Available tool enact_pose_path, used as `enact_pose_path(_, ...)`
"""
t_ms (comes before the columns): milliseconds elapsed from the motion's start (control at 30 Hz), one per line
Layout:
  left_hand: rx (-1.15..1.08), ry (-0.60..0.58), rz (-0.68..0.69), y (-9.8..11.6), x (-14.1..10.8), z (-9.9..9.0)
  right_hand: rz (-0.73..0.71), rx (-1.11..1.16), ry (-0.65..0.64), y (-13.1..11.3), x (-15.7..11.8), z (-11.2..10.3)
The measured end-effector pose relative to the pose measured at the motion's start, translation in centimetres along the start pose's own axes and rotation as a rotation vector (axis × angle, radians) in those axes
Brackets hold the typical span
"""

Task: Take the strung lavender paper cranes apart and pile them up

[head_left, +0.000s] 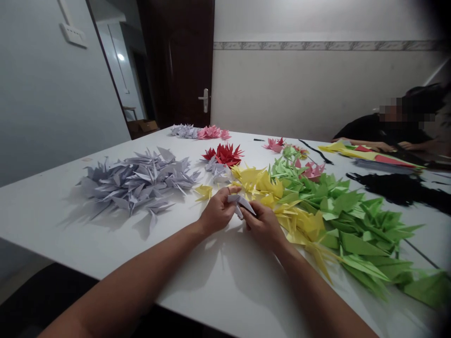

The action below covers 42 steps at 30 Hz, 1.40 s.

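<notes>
Bare forearms (141, 281) came in over the near edge of the white tabletop (218, 300), and the hands met just above its middle. The left hand (218, 211) and the right hand (262, 226) almost touched, their fingers curled narrowly and pinching a folded piece of lavender paper (240, 203) between them. Its pointed flaps stuck out past the fingertips.

Left of the left hand lay a large heap of lavender origami cranes (137, 180), with a lone yellow crane (203, 191) between it and the hand. Just beyond and right of the right hand, a mass of yellow cranes (299, 224) ran into a bigger green heap (352, 232) that spread toward the right edge. Farther up the tabletop sat red cranes (223, 155), and pink (210, 133) and lavender (185, 131) clusters lay near the far edge. At the far right, a co-worker's hands (382, 147) rested on yellow and red paper (373, 154), near a black heap of folded paper (401, 188).
</notes>
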<state>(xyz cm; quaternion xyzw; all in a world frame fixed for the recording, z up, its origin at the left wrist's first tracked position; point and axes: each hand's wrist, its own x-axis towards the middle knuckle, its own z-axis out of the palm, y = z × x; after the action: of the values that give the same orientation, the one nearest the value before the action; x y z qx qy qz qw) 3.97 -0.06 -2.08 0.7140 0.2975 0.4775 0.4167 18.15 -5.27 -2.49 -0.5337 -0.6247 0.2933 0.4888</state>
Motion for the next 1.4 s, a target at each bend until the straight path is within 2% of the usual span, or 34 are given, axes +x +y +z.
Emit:
enact_pose_path(367, -0.027, -0.028, -0.017, 0.3, -0.2, 0.1, -0.007, -0.027, 0.043, 0.1, 0.0, 0.0)
enact_pose_path(500, -0.078, 0.001, -0.044, 0.3, 0.2, 0.1, -0.010, 0.072, 0.065, 0.3, 0.0, 0.0)
enact_pose_path(567, -0.194, 0.048, -0.110, 0.5, 0.6, 0.0, -0.030, 0.175, 0.142, 0.1, 0.1, -0.2)
enact_pose_path(700, -0.603, 0.167, -0.346, 1.8, 1.3, -0.6, -0.023, 0.333, 0.343, -0.2, 0.4, -0.7)
enact_pose_path(767, -0.777, 0.161, -0.453, 2.5, 1.4, -0.8, -0.005, 0.356, 0.317, -0.2, 0.5, -0.7)
enact_pose_path(933, -0.973, 0.129, -0.586, 3.1, 1.3, -0.9, -0.032, 0.274, 0.074, 0.4, 0.1, 0.1)
enact_pose_path(1400, -0.962, 0.086, -0.600, 2.8, 0.7, 0.0, -0.051, 0.209, 0.067, 0.6, 0.1, 0.0)
